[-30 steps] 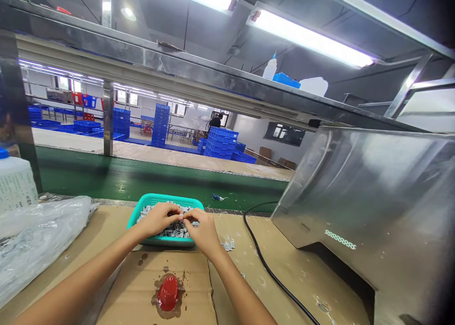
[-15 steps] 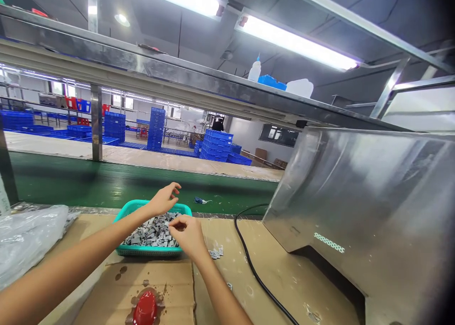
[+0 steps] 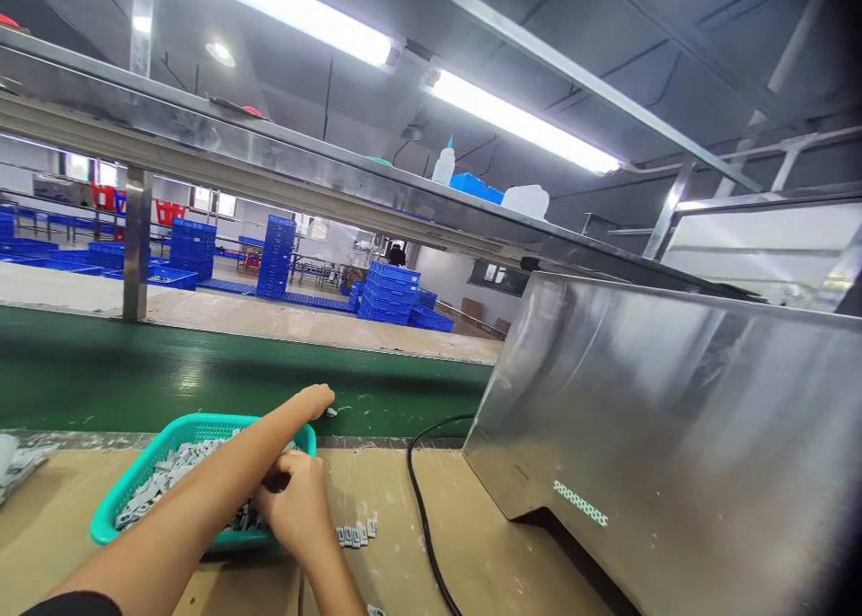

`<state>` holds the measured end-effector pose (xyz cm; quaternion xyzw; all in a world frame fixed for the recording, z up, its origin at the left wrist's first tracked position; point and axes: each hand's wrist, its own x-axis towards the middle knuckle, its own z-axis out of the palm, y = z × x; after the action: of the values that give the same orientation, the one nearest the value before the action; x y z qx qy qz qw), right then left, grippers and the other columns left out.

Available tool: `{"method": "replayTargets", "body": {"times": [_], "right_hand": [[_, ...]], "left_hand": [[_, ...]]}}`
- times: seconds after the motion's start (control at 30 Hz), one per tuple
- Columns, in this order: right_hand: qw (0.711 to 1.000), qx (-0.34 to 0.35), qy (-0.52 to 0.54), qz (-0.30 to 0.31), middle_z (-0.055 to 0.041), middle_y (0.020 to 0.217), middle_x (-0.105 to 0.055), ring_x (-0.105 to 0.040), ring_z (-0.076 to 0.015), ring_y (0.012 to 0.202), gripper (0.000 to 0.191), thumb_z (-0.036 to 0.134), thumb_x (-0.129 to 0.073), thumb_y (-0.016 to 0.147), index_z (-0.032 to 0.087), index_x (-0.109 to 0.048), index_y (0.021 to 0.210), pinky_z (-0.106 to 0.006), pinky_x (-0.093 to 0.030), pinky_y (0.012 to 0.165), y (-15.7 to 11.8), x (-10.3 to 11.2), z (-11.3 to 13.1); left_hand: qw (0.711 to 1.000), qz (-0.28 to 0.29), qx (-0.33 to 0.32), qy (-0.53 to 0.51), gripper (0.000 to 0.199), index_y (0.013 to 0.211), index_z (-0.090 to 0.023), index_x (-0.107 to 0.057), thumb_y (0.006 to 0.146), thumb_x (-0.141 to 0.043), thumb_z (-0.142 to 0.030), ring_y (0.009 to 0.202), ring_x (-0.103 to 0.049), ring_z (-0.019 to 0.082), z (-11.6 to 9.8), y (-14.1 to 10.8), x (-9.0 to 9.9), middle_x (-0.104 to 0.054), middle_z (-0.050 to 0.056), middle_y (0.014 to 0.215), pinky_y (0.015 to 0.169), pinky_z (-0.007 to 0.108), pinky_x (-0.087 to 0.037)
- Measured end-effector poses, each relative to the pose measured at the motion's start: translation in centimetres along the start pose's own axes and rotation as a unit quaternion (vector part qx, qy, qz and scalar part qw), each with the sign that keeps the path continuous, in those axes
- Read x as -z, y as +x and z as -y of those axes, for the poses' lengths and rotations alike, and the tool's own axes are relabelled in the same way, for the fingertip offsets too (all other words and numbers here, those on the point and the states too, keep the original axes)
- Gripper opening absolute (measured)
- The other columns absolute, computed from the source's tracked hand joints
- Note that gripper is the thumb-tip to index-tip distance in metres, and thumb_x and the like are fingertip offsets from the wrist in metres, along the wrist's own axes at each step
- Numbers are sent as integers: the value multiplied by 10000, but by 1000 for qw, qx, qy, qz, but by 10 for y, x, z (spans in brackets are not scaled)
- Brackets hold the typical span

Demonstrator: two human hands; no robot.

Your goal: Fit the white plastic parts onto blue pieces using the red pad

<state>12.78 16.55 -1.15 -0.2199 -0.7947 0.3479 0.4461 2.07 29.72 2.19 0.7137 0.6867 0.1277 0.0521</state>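
Note:
My left hand (image 3: 313, 402) reaches past the basket to the green conveyor belt (image 3: 222, 374), fingers curled down and mostly hidden. A small whitish bit (image 3: 331, 411) shows at its fingertips; I cannot make out what it belongs to. A teal plastic basket (image 3: 108, 517) full of small grey plastic parts (image 3: 168, 472) stands below my left forearm, which covers part of it. My right hand (image 3: 296, 501) is at the basket's right end, thumb and fingers closed in a pinch. What they hold, if anything, is hidden.
Several grey parts (image 3: 356, 535) lie in a row on the brown board right of the basket. A black cable (image 3: 423, 517) runs beside a large metal housing (image 3: 606, 400). Overhead, a metal shelf (image 3: 303, 154) carries a squeeze bottle (image 3: 444, 165). Stacked blue crates (image 3: 389, 291) stand beyond the belt.
My left hand has moved from above the basket onto the belt, where a small dark blue thing lay. My right hand stays pinched by the basket. The view has shifted; the red dish is out of sight.

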Motion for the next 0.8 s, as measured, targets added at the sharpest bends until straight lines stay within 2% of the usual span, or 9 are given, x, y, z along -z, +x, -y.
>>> {"method": "replayTargets", "body": {"times": [0.1, 0.2, 0.3, 0.43, 0.5, 0.6, 0.7, 0.8], "right_hand": [[1000, -12, 16, 2, -10, 560, -615, -533, -130, 535, 169, 18, -531, 540, 150, -636, 538, -214, -385, 502, 1, 1, 0], [998, -22, 49, 16, -32, 625, -638, -567, -149, 610, 119, 92, -540, 582, 147, -645, 578, -243, -439, 585, 6, 3, -4], [995, -45, 88, 33, -49, 627, -634, -563, -150, 588, 87, 186, -573, 592, 131, -640, 601, -260, -453, 582, 17, 5, -7], [987, -73, 122, 75, -43, 566, -609, -554, -143, 529, 150, 265, -614, 567, 120, -627, 606, -262, -462, 544, 16, 14, 10], [985, -72, 127, 92, -43, 632, -624, -572, -146, 592, 168, 282, -620, 586, 131, -636, 658, -262, -473, 588, 1, 21, 29], [984, -44, 88, 146, -41, 704, -634, -578, -152, 680, 88, 216, -616, 616, 150, -651, 662, -249, -465, 636, -34, 28, 54], [984, 2, 10, 178, -33, 731, -631, -576, -142, 708, 101, 125, -561, 658, 161, -653, 675, -232, -455, 639, -64, 27, 63], [983, 25, -31, 177, -20, 746, -627, -575, -126, 714, 147, 86, -534, 686, 170, -654, 706, -215, -449, 640, -78, 23, 59]], "left_hand": [[994, -67, 10, -81, 201, 953, -130, -552, 791, -531, -246, 977, -506, 199, 6, -20, 18, -540, 73, 1045, 849, 416, -423], [969, -143, 27, -199, 198, 951, -126, -547, 782, -539, -229, 986, -494, 204, 10, -55, 43, -536, 69, 1042, 860, 427, -411], [919, -183, 34, -347, 221, 958, -117, -522, 760, -563, -207, 878, -542, 170, 9, -103, 69, -563, 55, 945, 793, 374, -452], [830, -169, 22, -531, 238, 909, -159, -522, 709, -621, -239, 749, -582, 98, 5, -179, 89, -572, 4, 815, 776, 271, -451], [792, -143, 27, -593, 274, 892, -180, -531, 674, -653, -291, 731, -601, 109, 4, -213, 87, -566, -9, 765, 766, 266, -451], [753, -96, 60, -648, 311, 888, -177, -549, 648, -671, -331, 701, -621, 146, 6, -249, 71, -577, 6, 733, 700, 269, -463], [722, -85, 88, -681, 284, 922, -166, -536, 683, -638, -279, 732, -620, 139, 9, -266, 53, -608, 45, 846, 703, 255, -463], [700, -78, 89, -705, 309, 961, -155, -512, 674, -623, -184, 808, -614, 147, 10, -275, 44, -611, 72, 933, 802, 270, -449]]}}
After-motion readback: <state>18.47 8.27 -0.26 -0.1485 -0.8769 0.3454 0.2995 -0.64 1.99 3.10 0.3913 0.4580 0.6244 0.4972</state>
